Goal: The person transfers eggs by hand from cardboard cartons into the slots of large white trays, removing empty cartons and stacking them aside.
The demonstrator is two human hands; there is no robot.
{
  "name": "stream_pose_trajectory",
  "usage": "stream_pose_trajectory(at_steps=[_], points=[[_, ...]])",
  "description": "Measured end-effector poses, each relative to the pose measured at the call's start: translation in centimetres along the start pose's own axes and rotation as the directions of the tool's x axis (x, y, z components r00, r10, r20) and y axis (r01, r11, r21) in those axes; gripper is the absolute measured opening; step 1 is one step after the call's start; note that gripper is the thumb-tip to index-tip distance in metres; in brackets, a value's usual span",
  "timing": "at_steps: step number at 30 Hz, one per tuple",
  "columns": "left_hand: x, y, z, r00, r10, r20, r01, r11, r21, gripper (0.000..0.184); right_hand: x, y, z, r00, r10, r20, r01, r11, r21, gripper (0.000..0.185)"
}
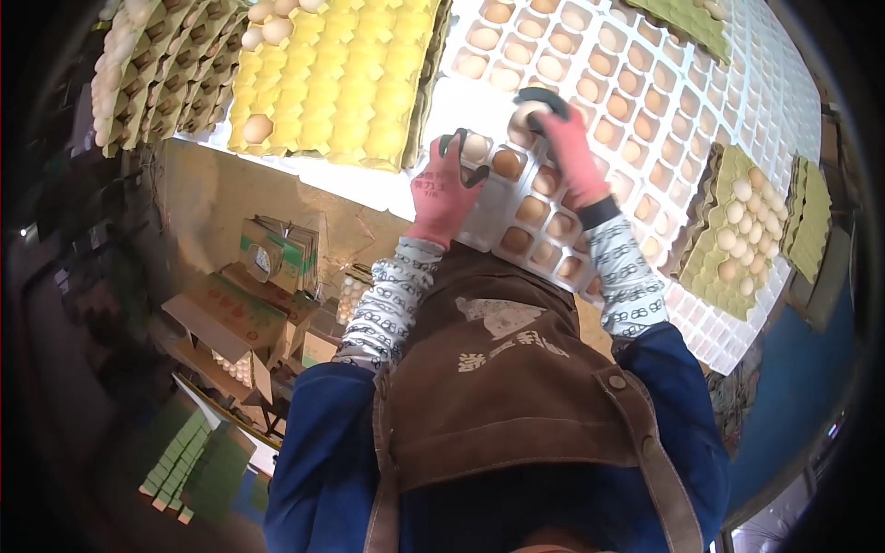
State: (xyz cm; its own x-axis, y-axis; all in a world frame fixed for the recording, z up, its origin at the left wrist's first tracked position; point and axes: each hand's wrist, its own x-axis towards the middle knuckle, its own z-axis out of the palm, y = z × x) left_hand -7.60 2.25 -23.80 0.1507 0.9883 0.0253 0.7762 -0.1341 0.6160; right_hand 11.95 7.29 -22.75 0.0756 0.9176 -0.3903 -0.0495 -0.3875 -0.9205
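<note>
My right hand (570,152), in a pink glove with dark fingertips, grips a pale egg (529,114) above the white foam egg tray (464,97). My left hand (444,187), gloved the same way, has its fingers and thumb around another pale egg (476,147) at the tray's near left part. Whether that egg touches the bottom of its cell I cannot tell. A brown egg (508,164) sits in a cell between my hands. More brown eggs (531,211) fill the cells nearer my apron.
A yellow egg tray (332,78) with a few eggs lies at the left, beside stacked pulp trays (171,74). Further white trays spread rightward. A pulp tray (714,240) with several eggs is at the right. Open cartons (221,318) stand below left.
</note>
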Motion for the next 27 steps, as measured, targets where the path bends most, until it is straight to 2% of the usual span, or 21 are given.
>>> stream_pose_trajectory(at_steps=[1,2,3,5,6,8,10,11,12,13,14,15,18,19,20,22,23,24,25,26,27], points=[[-0.2,0.3,-0.4,1.0,-0.005,-0.029,0.004,1.0,-0.031,0.057,0.3,1.0,1.8,0.934,-0.354,0.045,0.353,0.895,-0.273,0.035],[-0.5,0.5,-0.6,0.999,-0.009,-0.051,0.006,0.998,-0.065,0.056,0.7,2.6,2.7,0.753,-0.634,0.174,0.624,0.605,-0.495,0.038],[-1.1,0.4,-0.9,0.998,0.033,-0.058,-0.044,0.978,-0.202,0.047,1.2,3.8,2.6,0.715,-0.648,0.264,0.657,0.492,-0.571,0.039],[-2.9,0.7,0.0,0.987,0.162,-0.009,-0.158,0.945,-0.288,0.042,2.4,5.2,2.8,0.623,-0.636,0.455,0.719,0.237,-0.653,0.041],[-2.8,0.3,0.8,0.972,0.235,-0.004,-0.224,0.922,-0.316,0.04,2.1,3.8,2.8,0.724,-0.589,0.359,0.666,0.464,-0.584,0.04],[-2.5,-0.9,4.9,0.923,0.379,-0.072,-0.385,0.894,-0.23,0.035,2.5,0.4,3.2,0.965,-0.257,0.055,0.261,0.91,-0.321,0.037],[-0.9,0.0,4.0,0.871,0.441,0.218,-0.428,0.898,-0.104,0.031,3.5,-3.7,3.9,0.94,-0.34,0.009,0.334,0.919,-0.209,0.035],[-0.4,0.2,2.5,0.865,0.493,0.096,-0.482,0.868,-0.121,0.03,3.6,-6.5,5.0,0.955,-0.29,0.062,0.296,0.945,-0.141,0.033],[-1.0,0.7,0.8,0.839,0.543,-0.024,-0.541,0.83,-0.133,0.029,3.6,-8.3,6.5,0.937,-0.329,0.121,0.344,0.93,-0.132,0.035],[-1.3,1.0,-1.0,0.799,0.585,-0.139,-0.601,0.787,-0.142,0.028,4.1,-9.2,8.5,0.871,-0.463,0.163,0.487,0.856,-0.172,0.037],[-1.1,0.7,-3.6,0.777,0.615,-0.134,-0.629,0.767,-0.13,0.032,4.8,-10.2,10.5,0.786,-0.583,0.206,0.617,0.76,-0.205,0.04],[-0.8,-0.2,-7.0,0.755,0.644,-0.125,-0.656,0.745,-0.121,0.037,5.8,-11.4,12.5,0.745,-0.615,0.257,0.665,0.657,-0.355,0.043],[3.2,-4.0,-17.5,0.901,0.31,-0.303,-0.252,0.943,0.215,0.051,11.3,-13.1,18.1,0.687,-0.628,0.366,0.681,0.38,-0.627,0.056],[4.9,-4.9,-20.3,0.896,0.202,-0.394,-0.024,0.911,0.412,0.056,12.5,-13.8,19.6,0.703,-0.582,0.408,0.651,0.296,-0.699,0.058],[6.1,-7.8,-21.6,0.935,0.056,-0.349,0.133,0.859,0.494,0.06,13.7,-14.4,20.9,0.723,-0.532,0.441,0.615,0.205,-0.762,0.061],[7.8,-11.0,-22.3,0.975,-0.193,-0.114,0.223,0.868,0.444,0.062,16.3,-14.2,22.3,0.691,-0.494,0.528,0.628,0.048,-0.777,0.06],[8.4,-11.8,-23.4,0.981,-0.17,-0.096,0.192,0.926,0.325,0.061,17.3,-14.2,22.6,0.682,-0.463,0.567,0.628,-0.028,-0.778,0.06],[8.9,-12.3,-24.8,0.987,-0.138,-0.076,0.151,0.969,0.198,0.06,16.5,-15.6,22.4,0.774,-0.451,0.444,0.609,0.338,-0.718,0.055],[9.2,-13.2,-26.1,0.992,-0.112,-0.062,0.116,0.991,0.063,0.06,15.0,-16.8,21.9,0.857,-0.388,0.339,0.515,0.654,-0.554,0.051],[9.4,-14.7,-27.1,0.98,-0.198,-0.033,0.187,0.96,-0.209,0.053,14.4,-17.7,21.5,0.922,-0.283,0.265,0.359,0.881,-0.31,0.048],[10.3,-16.9,-28.7,0.954,-0.299,0.038,0.267,0.781,-0.564,0.046,15.6,-17.4,20.4,0.914,-0.335,0.23,0.348,0.937,-0.018,0.037]])
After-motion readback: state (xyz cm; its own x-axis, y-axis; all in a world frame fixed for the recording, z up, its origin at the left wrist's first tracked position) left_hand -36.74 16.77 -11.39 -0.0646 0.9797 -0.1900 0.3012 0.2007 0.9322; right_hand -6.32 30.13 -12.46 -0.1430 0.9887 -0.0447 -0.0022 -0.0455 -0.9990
